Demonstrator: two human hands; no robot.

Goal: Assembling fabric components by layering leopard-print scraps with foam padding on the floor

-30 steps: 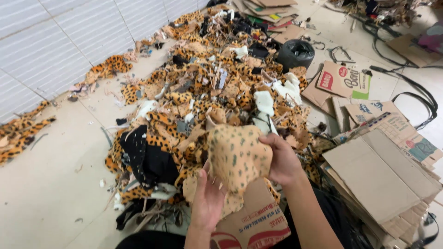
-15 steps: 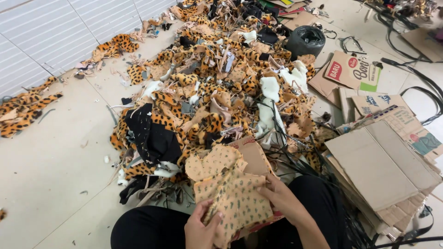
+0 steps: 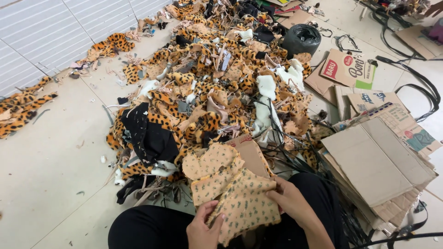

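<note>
A tan fabric piece, its pale backing dotted with small dark marks, lies spread over the lap of a person seated on the floor, its upper lobes draped against a flap of brown cardboard. The left hand pinches the cloth's lower left edge, thumb on top and fingers curled under; the right hand grips the right edge, fingers closed over the fabric. Both hands are closed on the same piece, which sits just in front of the knees, clad in black trousers.

Directly beyond, a broad heap of leopard-print plush scraps covers the pale tiled floor, mixed with white fleece offcuts and a crumpled black cloth at its near left side. More spotted pieces lie apart along the white ribbed wall to the left. To the right, flattened cardboard sheets are stacked beside the person's leg, with printed cartons farther back. A black plastic bag stands at the heap's far right edge, and black straps trail across the floor nearby.
</note>
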